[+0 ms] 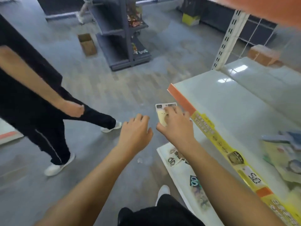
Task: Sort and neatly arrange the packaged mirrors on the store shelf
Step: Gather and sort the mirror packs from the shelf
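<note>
My right hand grips a small packaged mirror, a cream card with a white printed header, held over the floor just left of the shelf's front edge. My left hand hovers beside it, fingers apart and holding nothing. The white store shelf stretches to the right, with an orange and yellow price strip along its front. More packaged items, blurred, lie on the shelf at the far right.
A person in black clothes and white shoes stands at the left on the grey floor. A lower shelf with packaged goods sits below. A dark gondola rack and a cardboard box stand farther back.
</note>
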